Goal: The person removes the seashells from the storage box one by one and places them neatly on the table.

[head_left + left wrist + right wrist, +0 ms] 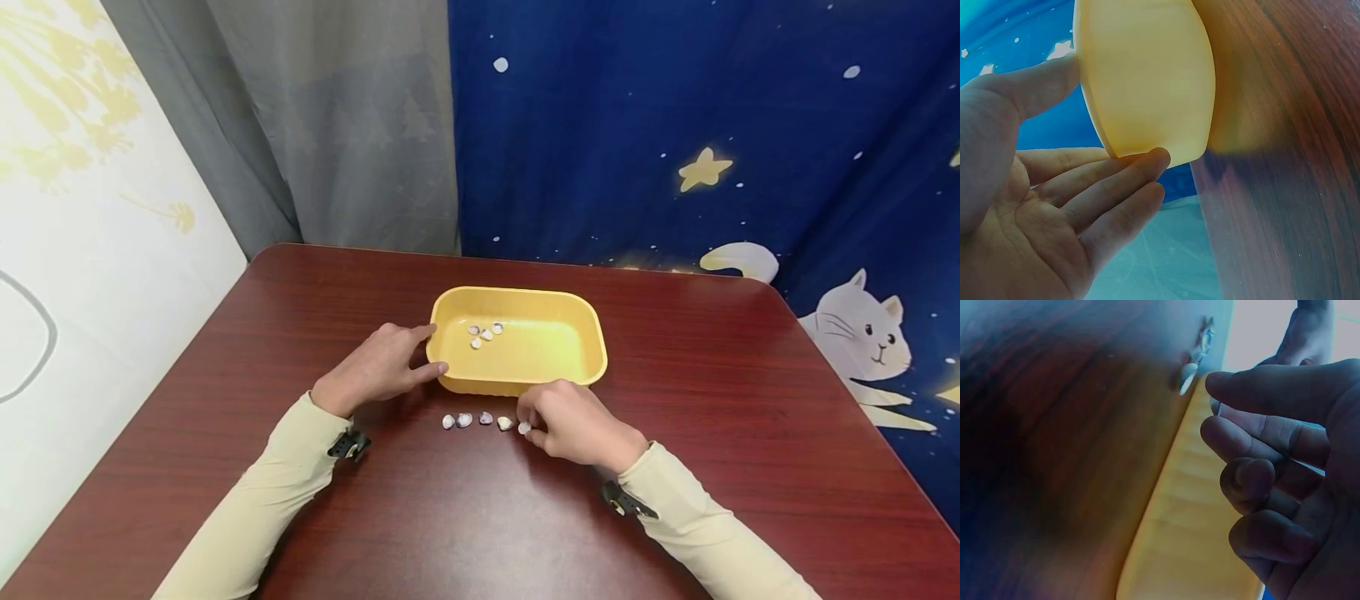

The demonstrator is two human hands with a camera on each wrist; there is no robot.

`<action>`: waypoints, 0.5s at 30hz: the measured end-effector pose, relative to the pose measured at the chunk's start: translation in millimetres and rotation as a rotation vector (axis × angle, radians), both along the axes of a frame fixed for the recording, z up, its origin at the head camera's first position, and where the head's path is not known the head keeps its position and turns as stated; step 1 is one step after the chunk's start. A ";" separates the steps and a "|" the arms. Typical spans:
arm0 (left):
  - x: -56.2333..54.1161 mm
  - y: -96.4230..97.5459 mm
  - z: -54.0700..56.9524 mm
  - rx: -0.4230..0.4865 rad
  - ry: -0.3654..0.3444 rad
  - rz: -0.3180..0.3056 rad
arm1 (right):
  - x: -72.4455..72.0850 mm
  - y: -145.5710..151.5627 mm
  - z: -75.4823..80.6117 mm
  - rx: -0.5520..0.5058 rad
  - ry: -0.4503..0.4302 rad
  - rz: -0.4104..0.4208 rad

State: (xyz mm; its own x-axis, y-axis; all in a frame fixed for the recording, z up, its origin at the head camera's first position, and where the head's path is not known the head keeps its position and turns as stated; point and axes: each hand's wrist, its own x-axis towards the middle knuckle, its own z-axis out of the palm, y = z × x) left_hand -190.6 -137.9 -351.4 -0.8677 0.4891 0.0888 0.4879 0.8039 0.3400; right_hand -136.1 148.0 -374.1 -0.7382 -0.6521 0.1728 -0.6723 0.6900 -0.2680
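A yellow plastic basin stands in the middle of the table, with several small seashells lying in its left part. My left hand touches the basin's left end, its thumb at the near left corner and its fingers stretched along the side. In front of the basin, more shells lie in a row on the table. At the right end of that row, my right hand pinches a whitish seashell between thumb and index finger. In the right wrist view the fingers mostly hide this shell.
The dark red-brown wooden table reaches back to a grey curtain and a blue curtain with stars and a cat. A white patterned panel borders the table's left side.
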 end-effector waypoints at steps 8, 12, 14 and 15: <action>0.1 -1.3 -0.2 0.007 -0.007 0.005 | -0.9 -4.2 -6.7 0.061 0.020 -0.015; 0.2 -1.6 -0.5 0.009 -0.008 0.000 | -2.2 -6.0 -11.1 0.086 0.018 -0.016; 0.2 -1.6 -0.3 0.010 -0.004 -0.004 | -3.2 -6.4 -12.3 0.088 0.007 -0.016; 0.1 -1.7 -0.2 0.010 -0.003 -0.005 | -3.7 -6.6 -12.5 0.087 0.003 -0.016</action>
